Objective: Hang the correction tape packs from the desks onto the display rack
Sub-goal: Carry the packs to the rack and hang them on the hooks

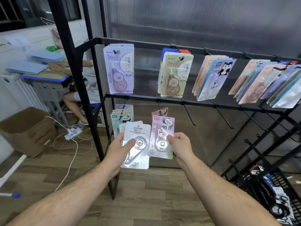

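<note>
My left hand (119,150) grips a small stack of silver-white correction tape packs (138,149), thumb across the front one marked 36. My right hand (180,144) pinches the right edge of a pink panda pack (161,137). Both sit in front of the lower rail of the black display rack (162,98). A pink panda pack (161,111) hangs on the lower hook just behind the one I hold. Teal panda packs (120,119) hang on the lower left hook. Purple packs (119,69) and beige packs (175,75) hang on the top rail.
Several bare hooks (189,115) stick out along the lower rail to the right. More packs (263,82) crowd the upper right hooks. A person sits at a blue-edged desk (45,77) at left. A cardboard box (27,131) and power strip (73,132) lie on the floor.
</note>
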Demonstrator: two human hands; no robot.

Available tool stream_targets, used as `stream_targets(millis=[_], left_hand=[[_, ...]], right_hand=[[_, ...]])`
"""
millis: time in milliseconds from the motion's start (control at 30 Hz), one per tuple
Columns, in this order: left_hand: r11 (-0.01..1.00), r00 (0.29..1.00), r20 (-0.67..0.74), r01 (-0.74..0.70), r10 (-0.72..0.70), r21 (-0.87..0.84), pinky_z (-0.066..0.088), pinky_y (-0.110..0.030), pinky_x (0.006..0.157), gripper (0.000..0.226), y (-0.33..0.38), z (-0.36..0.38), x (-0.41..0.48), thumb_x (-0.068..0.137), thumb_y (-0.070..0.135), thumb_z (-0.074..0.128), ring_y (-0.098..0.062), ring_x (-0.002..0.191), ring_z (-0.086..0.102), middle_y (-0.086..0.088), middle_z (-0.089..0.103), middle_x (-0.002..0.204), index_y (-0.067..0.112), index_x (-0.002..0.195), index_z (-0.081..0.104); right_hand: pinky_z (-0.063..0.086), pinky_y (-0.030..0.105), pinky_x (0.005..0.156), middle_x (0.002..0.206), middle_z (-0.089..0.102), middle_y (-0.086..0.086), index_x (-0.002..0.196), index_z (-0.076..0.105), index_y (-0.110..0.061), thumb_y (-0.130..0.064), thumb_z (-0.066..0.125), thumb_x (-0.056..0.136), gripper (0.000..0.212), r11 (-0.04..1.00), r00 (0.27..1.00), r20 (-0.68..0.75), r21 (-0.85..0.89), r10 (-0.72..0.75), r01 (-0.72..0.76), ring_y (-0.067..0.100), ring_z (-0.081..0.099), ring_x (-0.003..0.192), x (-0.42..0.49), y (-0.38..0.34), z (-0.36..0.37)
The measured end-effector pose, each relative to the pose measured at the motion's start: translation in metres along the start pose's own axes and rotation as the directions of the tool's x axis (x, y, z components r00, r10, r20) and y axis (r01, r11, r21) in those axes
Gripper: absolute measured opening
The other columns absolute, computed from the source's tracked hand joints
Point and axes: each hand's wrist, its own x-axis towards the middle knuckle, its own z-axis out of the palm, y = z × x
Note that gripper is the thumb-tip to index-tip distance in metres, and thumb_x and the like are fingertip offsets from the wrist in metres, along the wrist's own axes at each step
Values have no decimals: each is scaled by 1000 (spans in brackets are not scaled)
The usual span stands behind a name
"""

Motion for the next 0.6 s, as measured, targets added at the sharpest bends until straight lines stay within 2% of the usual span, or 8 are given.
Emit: stream_targets(millis=[167,267,467,533,600], left_hand=[[1000,1000,-5,7,-7,-21,58,-56,93,25,4,-8,3,99,10,65,-29,103,75,0,77,113,23,121,65],[1000,1000,-3,-1,1,-19,57,-57,95,27,5,-8,4,99,8,65,-28,104,74,0,77,114,23,121,65],[1000,1000,6,0,0,-7,55,-56,98,24,7,-4,4,99,7,64,-25,105,74,2,77,113,22,118,66],[1000,1000,10,-3,3,-6,55,-56,98,23,8,-3,3,99,7,64,-25,105,74,2,77,113,22,117,66],[1000,1000,13,-5,5,-12,56,-56,98,22,10,-2,3,99,6,63,-25,104,74,3,78,112,21,116,66]], right_hand=[[42,33,63,77,56,4,76,50,-16,-8,67,87,22,994,999,-30,-101,31,-34,21,51,72,16,7,4],[41,31,61,75,58,1,74,51,-17,-9,69,87,23,987,998,-53,-155,40,-48,19,51,66,24,12,10],[49,37,68,79,65,2,74,56,-17,-16,74,83,21,976,994,-77,-200,73,-87,22,59,73,34,19,12],[46,34,66,73,61,0,71,54,-18,-22,74,82,24,961,993,-104,-263,56,-81,22,56,70,35,15,13],[43,31,61,66,57,-1,65,51,-17,-32,71,85,32,915,992,-121,-397,22,-68,22,54,65,34,5,13]])
